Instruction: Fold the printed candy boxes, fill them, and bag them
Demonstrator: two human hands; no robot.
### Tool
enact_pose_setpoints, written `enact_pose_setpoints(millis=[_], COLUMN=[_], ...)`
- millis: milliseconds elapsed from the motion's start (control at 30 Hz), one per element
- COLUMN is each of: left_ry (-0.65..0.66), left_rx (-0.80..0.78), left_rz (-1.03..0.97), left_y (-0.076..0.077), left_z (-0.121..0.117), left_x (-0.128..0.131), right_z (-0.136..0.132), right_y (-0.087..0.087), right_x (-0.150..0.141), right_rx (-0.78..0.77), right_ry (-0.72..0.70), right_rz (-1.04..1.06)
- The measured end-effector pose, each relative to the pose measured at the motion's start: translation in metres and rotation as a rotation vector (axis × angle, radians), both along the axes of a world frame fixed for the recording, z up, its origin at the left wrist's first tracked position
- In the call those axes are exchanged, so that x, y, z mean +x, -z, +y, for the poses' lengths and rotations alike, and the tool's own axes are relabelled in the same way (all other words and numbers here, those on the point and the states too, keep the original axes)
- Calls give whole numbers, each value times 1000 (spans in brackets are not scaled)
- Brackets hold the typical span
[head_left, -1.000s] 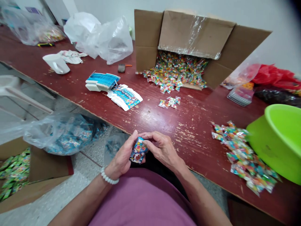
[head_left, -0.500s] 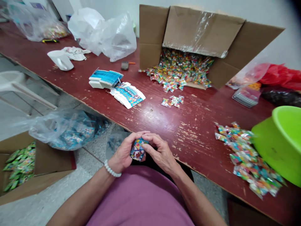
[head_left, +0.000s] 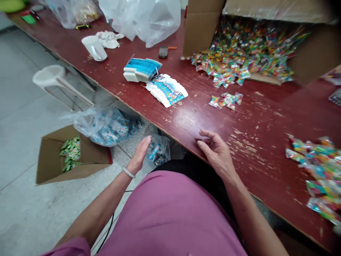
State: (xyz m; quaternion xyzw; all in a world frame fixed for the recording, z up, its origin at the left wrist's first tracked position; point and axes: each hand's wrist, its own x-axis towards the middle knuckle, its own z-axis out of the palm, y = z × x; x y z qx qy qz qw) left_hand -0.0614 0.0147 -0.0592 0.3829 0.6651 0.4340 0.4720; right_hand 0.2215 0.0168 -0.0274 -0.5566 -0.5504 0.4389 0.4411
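Note:
My left hand (head_left: 140, 154), with a pale bead bracelet at the wrist, is raised off the table's front edge. Its fingers are stretched out and nothing is in them. Beside it, lower down, a clear plastic bag (head_left: 165, 144) holds small blue printed packets (head_left: 159, 159). Over the table edge, my right hand (head_left: 217, 151) has its thumb and forefinger apart and the other fingers curled; I see nothing held. Farther up the table lie flat blue-and-white printed packets (head_left: 170, 90) beside a blue-edged stack (head_left: 142, 68). A few clear-wrapped candies (head_left: 226, 100) lie to their right.
A cardboard box (head_left: 202, 28) spills wrapped candies (head_left: 255, 49) at the back; another pile (head_left: 319, 160) lies right. On the floor stand a box (head_left: 96, 153) of green packets, a bag (head_left: 106, 128) of blue packets and a white stool (head_left: 50, 76). A white mug (head_left: 94, 48) is back left.
The blue printed packet has left my hands. My hands have moved apart, left hand leftward and right hand over the table edge. The view has shifted left and down.

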Motion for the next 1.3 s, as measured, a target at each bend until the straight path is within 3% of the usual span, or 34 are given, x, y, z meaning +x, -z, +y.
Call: enact_pose_setpoints(millis=[67, 133, 233, 367, 467, 600, 700, 867, 1000, 1100, 1233, 1300], left_ry=[-48, -93, -81, 97, 206, 320, 393, 379, 315, 282, 434, 564], left_rx=[33, 94, 317, 536, 513, 435, 346, 327, 351, 355, 324, 160], left_rz=[99, 151, 364, 817, 1110, 1345, 1392, 1392, 1293, 935, 221, -55], left_y=[12, 10, -14, -51, -61, -57, -53, -60, -66, -68, -67, -68], left_z=[3, 15, 44, 94, 128, 159, 171, 180, 180, 162, 100, 64], left_x=[-11, -19, -19, 4, 27, 45, 49, 52, 55, 55, 60, 65], right_z=[-1, -2, -2, -2, -2, -1, -1, -1, -2, 3, 11, 11], right_y=[3, 3, 3, 4, 8, 14, 15, 12, 11, 11, -2, -14], right_x=[2, 2, 0, -2, -3, -4, -5, -7, -6, -7, -12, -17], right_rx=[-6, -13, -8, 92, 181, 258, 304, 325, 282, 133, -20, -29], right_ry=[18, 37, 62, 64, 51, 50, 50, 44, 70, 127, 211, 159], right_rz=[18, -12, -93, -199, -233, -223, -214, -200, -168, -17, 399, 497])
